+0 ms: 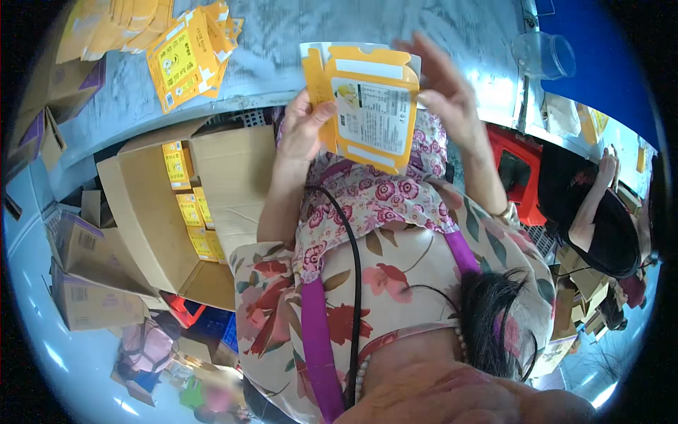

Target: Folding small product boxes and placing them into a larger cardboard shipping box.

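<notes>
My left hand (306, 128) grips the left edge of a flat, yellow-and-white printed carton (378, 116), thumb on the face turned up. Notched flaps run along the carton's top and left sides. At the carton's right edge is my right hand (452, 99), fingers stretched out and apart, somewhat blurred by motion. Its thumb points toward the edge; whether it touches cannot be told. More flat yellow cartons (180, 63) lie in a loose pile on the table (282, 49), beyond my left hand.
An open cardboard box (134, 205) at my left holds several small yellow boxes (189, 208). A clear plastic jar (544, 55) lies at the table's right. A red plastic stool (510, 166) stands right of me. Another person in black (590, 212) sits farther right.
</notes>
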Available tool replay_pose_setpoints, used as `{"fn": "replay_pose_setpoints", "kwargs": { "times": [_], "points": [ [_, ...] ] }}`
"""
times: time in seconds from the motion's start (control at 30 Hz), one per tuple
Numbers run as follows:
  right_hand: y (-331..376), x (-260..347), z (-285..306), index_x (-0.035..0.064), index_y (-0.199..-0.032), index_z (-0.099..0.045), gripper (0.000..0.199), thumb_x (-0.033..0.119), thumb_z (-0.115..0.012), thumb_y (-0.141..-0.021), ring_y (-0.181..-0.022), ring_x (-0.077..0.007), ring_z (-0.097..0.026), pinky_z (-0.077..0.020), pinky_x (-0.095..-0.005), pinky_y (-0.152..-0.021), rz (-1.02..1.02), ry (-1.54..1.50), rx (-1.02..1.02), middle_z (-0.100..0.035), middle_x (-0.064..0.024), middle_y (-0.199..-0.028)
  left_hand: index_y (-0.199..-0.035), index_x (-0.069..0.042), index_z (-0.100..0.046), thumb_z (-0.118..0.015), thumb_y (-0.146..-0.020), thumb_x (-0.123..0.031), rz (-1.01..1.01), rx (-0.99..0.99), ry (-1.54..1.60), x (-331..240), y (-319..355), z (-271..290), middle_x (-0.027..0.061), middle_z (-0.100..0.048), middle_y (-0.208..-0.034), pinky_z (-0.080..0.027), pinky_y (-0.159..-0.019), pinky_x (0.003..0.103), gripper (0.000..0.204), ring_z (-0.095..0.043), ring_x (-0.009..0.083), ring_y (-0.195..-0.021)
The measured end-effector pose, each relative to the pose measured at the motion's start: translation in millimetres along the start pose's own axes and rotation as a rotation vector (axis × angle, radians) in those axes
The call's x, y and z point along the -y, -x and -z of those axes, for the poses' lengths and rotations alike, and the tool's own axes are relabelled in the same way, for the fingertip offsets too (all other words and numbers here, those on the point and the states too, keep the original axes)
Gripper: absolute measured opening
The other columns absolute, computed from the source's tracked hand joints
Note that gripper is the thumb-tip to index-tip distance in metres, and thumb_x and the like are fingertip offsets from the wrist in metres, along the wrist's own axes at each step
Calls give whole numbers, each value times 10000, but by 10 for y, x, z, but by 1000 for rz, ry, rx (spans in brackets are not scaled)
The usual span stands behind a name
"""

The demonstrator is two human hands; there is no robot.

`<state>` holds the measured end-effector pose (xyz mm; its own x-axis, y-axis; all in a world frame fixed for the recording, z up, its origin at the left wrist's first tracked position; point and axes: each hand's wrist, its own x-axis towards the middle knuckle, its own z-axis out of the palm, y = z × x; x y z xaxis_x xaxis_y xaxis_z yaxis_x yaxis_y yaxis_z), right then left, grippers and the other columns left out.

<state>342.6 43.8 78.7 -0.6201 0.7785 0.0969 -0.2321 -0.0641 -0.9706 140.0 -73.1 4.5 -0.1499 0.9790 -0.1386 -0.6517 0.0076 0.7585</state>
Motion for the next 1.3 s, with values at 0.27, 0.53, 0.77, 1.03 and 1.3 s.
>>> {"fn": "replay_pose_setpoints", "kwargs": {
  "times": [0.27,0.53,0.77,1.03,1.3],
  "points": [
    [196,-261,-213,44,-1432,-364,506,222,-502,-979,-1274,-170,-438,-343,-306,-1056,-95,135,-202,-460,-112,-1408,-1489,-13,-30,-561,-933,-355,-249,-71,-652,-185,39,-493,198,-378,-1385,-336,-1030,369,842,-442,248,-1214],
    [361,-423,-299,-26,-1136,-623,330,239,-501,-981,-929,-89,-518,-422,-240,-818,-324,6,-221,-594,-36,-1042,-1379,-11,-368,-501,-975,-275,-267,-152,-720,-28,257,-299,144,-589,-1139,-438,-883,299,501,-569,190,-1008],
    [328,-222,-559,-39,-1029,-654,254,168,-531,-951,-932,-86,-541,-453,-242,-788,-462,-297,-281,-593,-39,-1116,-954,66,-634,-546,-935,-81,-325,-306,-791,-202,343,-351,126,-600,-981,-436,-728,261,172,-554,135,-840],
    [307,-175,-445,31,-1010,-671,190,162,-562,-928,-774,-130,-586,-476,-262,-707,-54,345,-147,-647,-62,-922,-911,-2,-686,-631,-822,-47,-332,-219,-1062,-403,340,-463,123,-608,-891,-467,-694,278,114,-599,191,-784],
    [189,-66,-313,33,-944,-691,295,318,-658,-874,-652,-170,-548,-430,-309,-566,-153,508,96,-585,-78,-745,-1049,-9,-659,-726,-749,-99,-153,-64,-979,-500,245,-333,132,-633,-919,-482,-745,300,320,-620,215,-829]
  ]
}}
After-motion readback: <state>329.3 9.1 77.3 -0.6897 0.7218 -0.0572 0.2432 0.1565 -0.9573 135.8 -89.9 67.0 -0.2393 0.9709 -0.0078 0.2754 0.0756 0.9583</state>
